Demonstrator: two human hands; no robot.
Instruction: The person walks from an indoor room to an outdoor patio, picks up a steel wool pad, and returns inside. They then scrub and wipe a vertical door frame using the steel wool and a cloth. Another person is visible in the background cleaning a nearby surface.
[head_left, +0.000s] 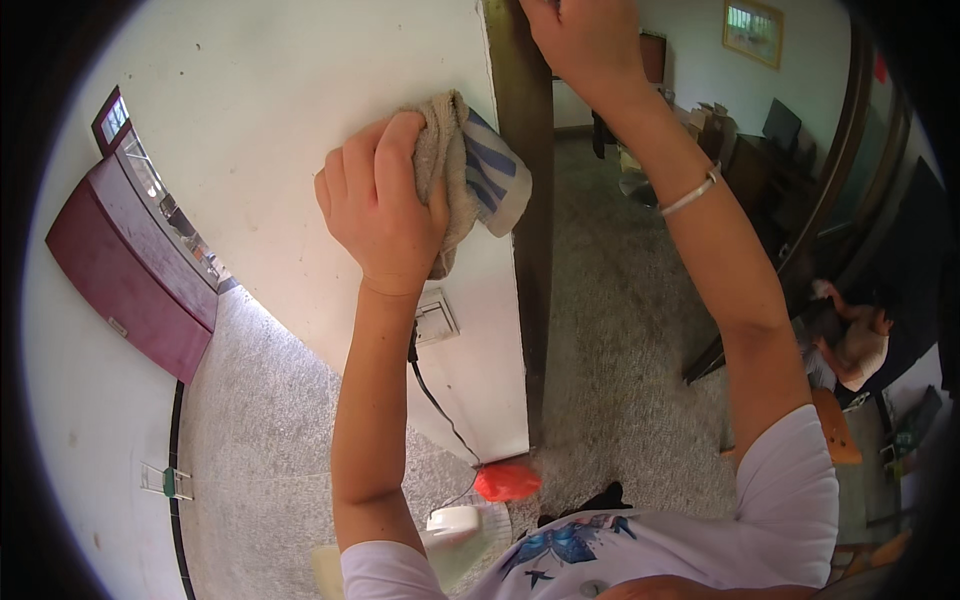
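Observation:
My left hand (382, 199) grips a bunched, grey-beige terry cloth (442, 169) with a blue-and-white striped end. The cloth lies against the white wall (300, 67), just left of the dark door frame (517, 112). Raised higher, my right hand (589, 37) is at the top edge of the view beside the upper part of that frame. Its fingers are mostly cut off, so I cannot tell whether it holds anything. A pale bracelet (690, 193) circles my right wrist. Below the cloth is a wall socket (436, 316) with a black plug and cord (439, 405).
A red plastic bag (508, 482) and a white appliance (453, 519) are low by the wall's foot. A maroon cabinet (131, 277) stands left. At the right, a person (855, 345) sits near a wooden chair (836, 427). Through the doorway are cardboard boxes (705, 120) and a monitor (782, 124).

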